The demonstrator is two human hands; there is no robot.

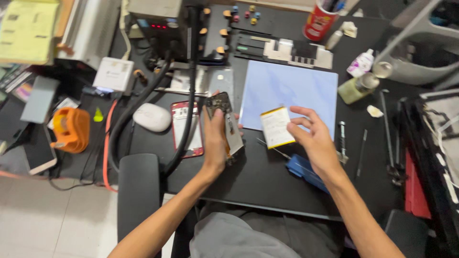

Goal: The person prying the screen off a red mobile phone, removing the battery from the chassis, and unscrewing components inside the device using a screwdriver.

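My left hand (214,138) grips an opened phone body (227,125), held upright on its edge above the black desk (258,177), its inner boards facing me. My right hand (313,138) hovers with fingers spread beside a white phone battery with a yellow edge (276,126), fingertips touching or nearly touching its right side. The battery lies at the near edge of a pale blue work mat (287,88). A thin tool (270,147) and a blue tool (306,170) lie under my right wrist.
A red-framed phone panel (183,129), a white mouse (152,117) and thick black hoses (143,102) lie left. An orange tape dispenser (71,129) is farther left. Bottles (357,85), a red cup (319,21), tweezers and a pen tool (342,136) sit right.
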